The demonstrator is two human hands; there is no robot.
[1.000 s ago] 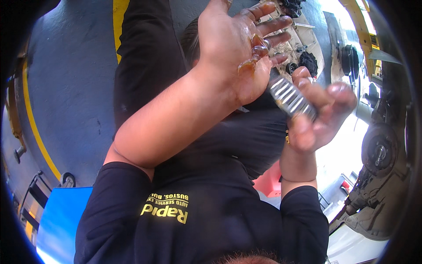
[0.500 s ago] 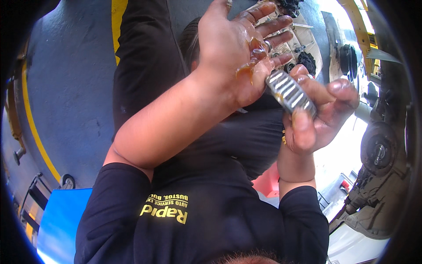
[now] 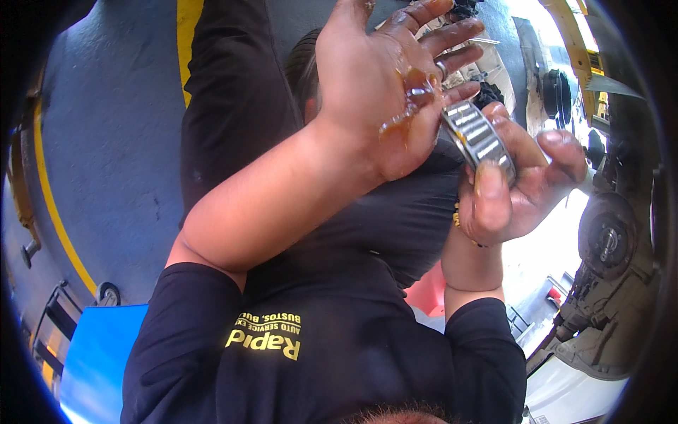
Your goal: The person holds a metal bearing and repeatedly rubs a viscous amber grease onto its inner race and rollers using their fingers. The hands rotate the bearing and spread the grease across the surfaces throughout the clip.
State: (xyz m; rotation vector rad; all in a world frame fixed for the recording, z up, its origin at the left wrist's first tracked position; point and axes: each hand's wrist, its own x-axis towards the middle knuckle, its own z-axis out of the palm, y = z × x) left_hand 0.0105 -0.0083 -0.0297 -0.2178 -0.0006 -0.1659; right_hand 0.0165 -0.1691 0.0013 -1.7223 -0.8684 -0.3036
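Note:
My left hand (image 3: pixel 367 106) is held palm up with its fingers spread, a ring on one finger. A smear of amber-brown grease (image 3: pixel 418 90) lies across that palm, and the fingers look dark and oily. Between thumb and fingers, my right hand (image 3: pixel 526 187) grips a tapered roller bearing (image 3: pixel 482 140), tilted with its shiny rollers facing up. The bearing's upper edge is right beside the heel and little-finger side of my left palm; whether it touches I cannot tell. A spot of grease shows on the bearing's rim.
Dark vehicle parts (image 3: pixel 487 93) lie on a pale sheet on the floor beyond my hands. To the right is a vehicle's wheel hub (image 3: pixel 607 239) with underbody parts. A blue panel (image 3: pixel 102 353) stands at lower left, near a wheeled frame. Something red (image 3: pixel 427 290) is below me.
The bearing and my right hand have shifted slightly right and down, and the bearing has turned a little. My left palm has tipped slightly, with the grease spread differently on it.

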